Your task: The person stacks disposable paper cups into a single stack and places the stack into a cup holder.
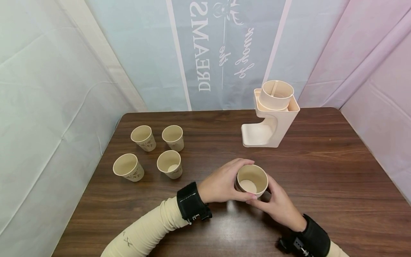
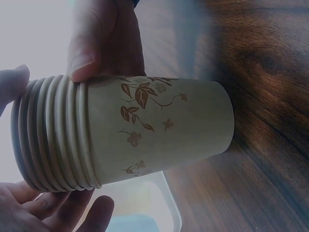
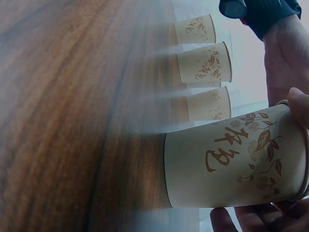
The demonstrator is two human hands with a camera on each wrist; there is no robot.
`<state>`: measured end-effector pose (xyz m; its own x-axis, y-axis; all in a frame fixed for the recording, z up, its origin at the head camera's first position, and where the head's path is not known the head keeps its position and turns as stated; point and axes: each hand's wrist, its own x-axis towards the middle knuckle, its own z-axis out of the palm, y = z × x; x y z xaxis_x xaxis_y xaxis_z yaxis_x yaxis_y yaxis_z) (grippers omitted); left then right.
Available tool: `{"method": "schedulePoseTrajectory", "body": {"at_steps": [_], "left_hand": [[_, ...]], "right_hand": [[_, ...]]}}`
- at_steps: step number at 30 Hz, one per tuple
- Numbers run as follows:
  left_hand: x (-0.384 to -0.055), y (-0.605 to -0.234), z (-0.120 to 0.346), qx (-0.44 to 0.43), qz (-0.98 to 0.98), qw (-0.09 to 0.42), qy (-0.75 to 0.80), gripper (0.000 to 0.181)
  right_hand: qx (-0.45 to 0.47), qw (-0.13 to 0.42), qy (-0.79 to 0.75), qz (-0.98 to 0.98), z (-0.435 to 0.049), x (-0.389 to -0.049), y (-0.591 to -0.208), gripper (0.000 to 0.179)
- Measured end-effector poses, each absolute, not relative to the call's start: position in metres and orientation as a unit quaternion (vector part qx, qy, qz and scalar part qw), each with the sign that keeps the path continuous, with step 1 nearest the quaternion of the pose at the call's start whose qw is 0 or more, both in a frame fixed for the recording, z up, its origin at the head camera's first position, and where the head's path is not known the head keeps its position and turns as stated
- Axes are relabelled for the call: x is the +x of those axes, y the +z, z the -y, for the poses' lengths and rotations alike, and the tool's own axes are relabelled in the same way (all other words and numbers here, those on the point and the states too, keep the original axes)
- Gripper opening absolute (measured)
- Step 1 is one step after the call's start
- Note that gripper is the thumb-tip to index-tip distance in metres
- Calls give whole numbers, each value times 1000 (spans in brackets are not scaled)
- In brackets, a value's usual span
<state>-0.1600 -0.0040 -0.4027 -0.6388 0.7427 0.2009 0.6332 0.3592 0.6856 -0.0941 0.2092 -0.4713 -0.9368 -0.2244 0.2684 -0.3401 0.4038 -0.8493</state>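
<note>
Both hands hold a nested stack of beige paper cups [image 1: 252, 180] between them, upright and close over the wooden table. Several stacked rims show in the left wrist view, above a cup wall with brown leaves and flowers [image 2: 149, 125]. My left hand [image 1: 224, 182] grips the left side near the rims, its thumb toward the front. From the right, my right hand [image 1: 279, 205] curls round the stack, its thumb meeting the left thumb at the front. Brown lettering marks the cup wall [image 3: 236, 154] in the right wrist view. The top cup's inside looks bare.
Several separate paper cups stand upright at the table's left, among them a front-left cup [image 1: 128, 167] and a back-right one [image 1: 173, 137]. At the back right stands a cream plastic stand [image 1: 279, 128] with a round container [image 1: 276, 96] on top. Fabric curtains [image 1: 144, 53] border the table [image 1: 321, 160].
</note>
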Motion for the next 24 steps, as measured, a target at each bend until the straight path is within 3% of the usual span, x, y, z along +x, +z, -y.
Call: {"method": "schedulePoseTrajectory", "body": {"at_steps": [24], "left_hand": [[-167,-380,30,365,-835,38,410,63]], "right_hand": [[170,60,529,829,-208,-96,-472,82]]}}
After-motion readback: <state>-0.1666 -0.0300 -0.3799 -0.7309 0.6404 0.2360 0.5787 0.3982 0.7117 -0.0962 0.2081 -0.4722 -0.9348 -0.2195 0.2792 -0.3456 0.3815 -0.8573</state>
